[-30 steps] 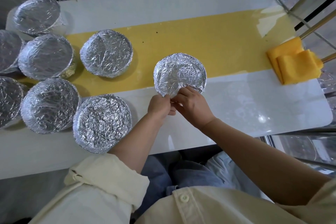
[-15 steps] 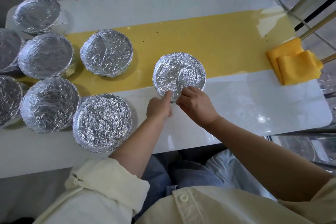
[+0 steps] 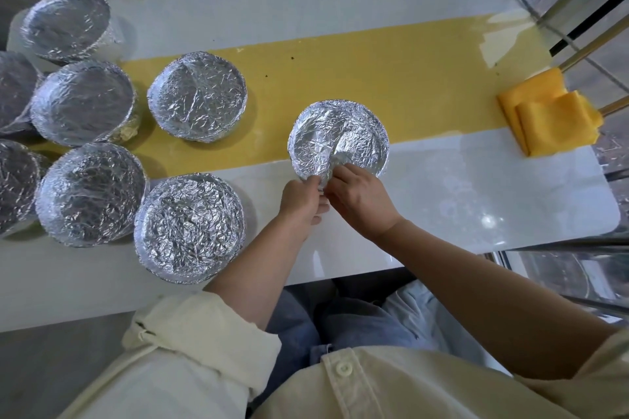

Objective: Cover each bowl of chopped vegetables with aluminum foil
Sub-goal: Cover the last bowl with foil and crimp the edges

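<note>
Most of the task is judged done; seven covered bowls [image 3: 92, 194] are seen clustered at the left end of the desk [image 3: 476, 201], each sealed with crinkled foil over the top and down past the rim; no open bowl of vegetables is seen anywhere, and no roll of foil is in view. The last bowl [image 3: 354, 133] is placed near the middle of the desk, half on the yellow strip [image 3: 374, 78] and half on the white surface, and its top is already hidden under its foil [image 3: 316, 150]. What is left, it would seem, is only the tucking of a loose fold at the rim nearest the person.

That fold is pinched from both sides; the left hand [image 3: 303, 197] and the right hand [image 3: 360, 196] are brought close together at the near rim, fingertips almost touching, with the raised foil clamped between them.

Against half a second ago, the hands are found nearer to each other; the left forefinger, then stretched up onto the foil top, is now curled onto the fold; the bowl itself is seen in the same place. A folded yellow cloth [image 3: 551, 116] is left at the right edge.
</note>
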`<state>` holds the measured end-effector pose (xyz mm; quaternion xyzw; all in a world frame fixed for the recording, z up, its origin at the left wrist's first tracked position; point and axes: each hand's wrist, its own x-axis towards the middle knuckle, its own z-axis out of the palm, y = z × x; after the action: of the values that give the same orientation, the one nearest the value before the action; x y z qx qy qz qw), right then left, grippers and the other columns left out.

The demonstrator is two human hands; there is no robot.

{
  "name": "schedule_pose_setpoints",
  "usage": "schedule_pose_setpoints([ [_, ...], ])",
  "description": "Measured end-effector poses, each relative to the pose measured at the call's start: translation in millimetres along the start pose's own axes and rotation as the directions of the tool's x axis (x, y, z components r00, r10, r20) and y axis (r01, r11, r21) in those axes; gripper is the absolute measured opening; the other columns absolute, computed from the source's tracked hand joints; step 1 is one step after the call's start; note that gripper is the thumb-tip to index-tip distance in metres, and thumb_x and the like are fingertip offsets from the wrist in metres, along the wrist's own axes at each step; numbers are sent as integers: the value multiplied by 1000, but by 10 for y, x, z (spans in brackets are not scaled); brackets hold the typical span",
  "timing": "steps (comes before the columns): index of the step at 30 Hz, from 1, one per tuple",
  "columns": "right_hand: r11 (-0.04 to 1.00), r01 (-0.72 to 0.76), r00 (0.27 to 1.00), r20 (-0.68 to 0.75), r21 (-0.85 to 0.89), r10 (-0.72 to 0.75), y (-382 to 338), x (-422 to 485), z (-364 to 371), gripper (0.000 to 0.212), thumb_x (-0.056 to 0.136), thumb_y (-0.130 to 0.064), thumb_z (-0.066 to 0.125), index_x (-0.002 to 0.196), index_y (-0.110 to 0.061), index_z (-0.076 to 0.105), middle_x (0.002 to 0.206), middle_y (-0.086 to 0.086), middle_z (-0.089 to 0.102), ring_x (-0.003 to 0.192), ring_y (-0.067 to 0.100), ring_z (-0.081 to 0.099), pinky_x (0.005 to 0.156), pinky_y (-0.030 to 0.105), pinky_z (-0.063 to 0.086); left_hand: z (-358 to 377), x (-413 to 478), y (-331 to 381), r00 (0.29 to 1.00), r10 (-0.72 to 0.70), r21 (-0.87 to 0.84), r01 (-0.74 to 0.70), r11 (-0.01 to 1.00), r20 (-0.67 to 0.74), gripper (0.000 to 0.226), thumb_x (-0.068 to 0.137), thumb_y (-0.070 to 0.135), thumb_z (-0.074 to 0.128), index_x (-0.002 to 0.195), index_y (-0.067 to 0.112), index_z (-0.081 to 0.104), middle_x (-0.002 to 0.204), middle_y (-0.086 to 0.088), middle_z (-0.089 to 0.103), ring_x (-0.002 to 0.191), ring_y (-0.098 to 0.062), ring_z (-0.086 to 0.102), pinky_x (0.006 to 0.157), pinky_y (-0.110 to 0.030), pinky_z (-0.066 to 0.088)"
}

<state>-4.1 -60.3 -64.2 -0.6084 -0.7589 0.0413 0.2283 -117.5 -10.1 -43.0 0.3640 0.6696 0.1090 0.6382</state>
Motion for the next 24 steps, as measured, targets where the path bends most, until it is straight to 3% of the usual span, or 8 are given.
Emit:
schedule_pose_setpoints([
  [5,1000,20,1000,-3,9,-20,-15,-14,0,18,82,-7,56,65,-8,61,67,8,53,61,28,51,50,33,39,-2,75,15,999,37,114,-35,993,-21,30,95,8,38,104,-7,61,80,-18,69,68,-30,71,71,-33,55],
  [9,1000,9,1000,-10,-4,-9,-36,13,-1,12,76,-5,71,67,-8,64,66,8,53,61,29,52,49,34,43,-79,75,76,1000,15,178,-19,984,24,24,95,9,39,92,0,61,79,-17,68,62,-24,67,68,-29,52],
  [11,1000,14,1000,1,-10,-14,-27,9,-43,9,79,-15,69,73,-9,67,70,7,55,65,28,52,53,34,43,-141,76,136,999,12,213,-23,977,52,23,95,10,39,86,6,60,80,-15,68,66,-23,66,75,-30,51],
  [13,999,9,1000,23,-37,-8,19,-26,-102,15,74,-22,74,79,-10,66,75,7,57,70,28,54,59,35,42,-215,104,192,998,22,250,-37,968,62,23,95,12,39,93,7,62,82,-14,69,74,-26,67,78,-31,50],
  [15,997,-10,999,34,-71,13,65,-70,-149,22,67,-21,80,77,-11,63,75,6,57,69,29,55,59,35,42,-273,135,214,998,32,268,-47,962,58,23,94,16,40,99,9,61,83,-12,71,75,-25,68,73,-29,46],
  [21,997,33,999,10,-66,-32,68,-58,-105,19,81,-12,62,63,-10,58,67,5,54,60,27,52,53,32,40,-186,109,52,997,12,155,-1,988,-74,39,86,40,53,96,4,65,82,-10,72,69,-24,70,69,-32,51],
  [24,996,49,999,25,-79,-47,32,-39,-87,19,78,-6,68,62,-11,58,66,5,52,58,27,50,52,32,37,-36,53,-69,999,17,82,-13,997,-49,28,93,26,47,97,4,63,83,-11,67,69,-24,68,70,-33,52],
])
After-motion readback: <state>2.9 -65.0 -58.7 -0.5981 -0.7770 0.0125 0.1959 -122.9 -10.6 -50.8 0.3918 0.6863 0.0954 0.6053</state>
